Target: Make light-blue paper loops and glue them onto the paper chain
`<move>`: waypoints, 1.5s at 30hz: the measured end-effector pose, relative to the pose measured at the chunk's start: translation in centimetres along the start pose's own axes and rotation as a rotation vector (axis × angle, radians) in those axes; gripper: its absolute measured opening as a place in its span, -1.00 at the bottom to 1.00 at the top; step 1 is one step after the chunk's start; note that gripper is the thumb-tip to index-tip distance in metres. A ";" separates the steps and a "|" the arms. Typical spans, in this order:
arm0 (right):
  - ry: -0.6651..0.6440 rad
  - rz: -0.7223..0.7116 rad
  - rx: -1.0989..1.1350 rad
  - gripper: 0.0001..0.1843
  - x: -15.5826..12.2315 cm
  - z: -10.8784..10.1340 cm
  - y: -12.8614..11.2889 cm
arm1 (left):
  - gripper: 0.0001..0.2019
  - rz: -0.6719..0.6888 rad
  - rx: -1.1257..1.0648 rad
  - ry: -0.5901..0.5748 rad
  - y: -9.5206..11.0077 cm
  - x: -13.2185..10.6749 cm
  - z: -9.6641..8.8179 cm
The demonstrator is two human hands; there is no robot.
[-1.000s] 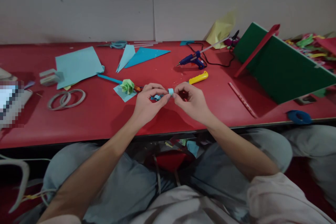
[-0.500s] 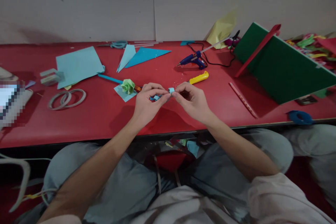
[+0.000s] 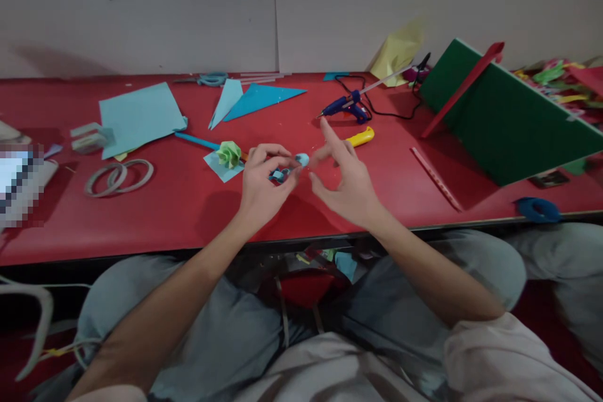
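Observation:
My left hand point(image 3: 266, 181) pinches a small light-blue rolled paper piece point(image 3: 302, 159) between thumb and fingertips, above the red table. Just right of it is my right hand point(image 3: 346, 182), its fingers spread and nothing visible in them. Beneath my left fingers lie small blue paper loops point(image 3: 279, 174), partly hidden. A green paper flower point(image 3: 229, 154) rests on a light-blue paper square to the left. Behind my right hand lies a yellow-handled cutter point(image 3: 362, 137), its front end covered by the fingers.
A blue glue gun point(image 3: 346, 105) with a black cord lies farther back. Left are a light-blue sheet point(image 3: 141, 116), two tape rings point(image 3: 136, 176) and folded blue paper point(image 3: 264, 100). A green board point(image 3: 499, 119) leans at right, near a blue tape roll point(image 3: 538, 210).
My right hand has let go of the small light-blue paper piece and opened, its index finger now stretched forward. My left hand keeps hold of the piece in nearly the same place.

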State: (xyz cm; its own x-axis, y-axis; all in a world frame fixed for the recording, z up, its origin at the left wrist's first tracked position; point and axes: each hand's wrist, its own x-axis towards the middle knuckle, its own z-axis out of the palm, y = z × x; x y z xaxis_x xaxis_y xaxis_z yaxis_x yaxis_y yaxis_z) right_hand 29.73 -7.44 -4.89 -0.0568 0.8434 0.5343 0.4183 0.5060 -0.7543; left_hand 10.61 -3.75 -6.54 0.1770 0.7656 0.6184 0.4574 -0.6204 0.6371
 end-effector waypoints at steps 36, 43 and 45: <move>-0.035 0.419 0.623 -0.54 0.0 1.2 1.4 | -0.65 -0.007 -0.188 -0.059 -0.6 -0.1 0.0; -0.166 0.432 0.600 -0.52 0.1 0.2 1.3 | -0.49 0.118 -0.242 -0.370 -0.8 0.7 -0.3; -0.185 0.420 0.594 -0.54 0.1 0.1 1.4 | -0.51 0.121 -0.274 -0.368 -0.6 0.9 -0.5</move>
State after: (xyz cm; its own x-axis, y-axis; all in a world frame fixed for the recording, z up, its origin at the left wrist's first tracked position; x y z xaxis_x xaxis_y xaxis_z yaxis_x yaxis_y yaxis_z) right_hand 30.25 -6.59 -5.91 -0.1737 0.9772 0.1224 -0.1179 0.1027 -0.9877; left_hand 10.05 -2.79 -6.14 0.5345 0.6636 0.5233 0.1767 -0.6933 0.6987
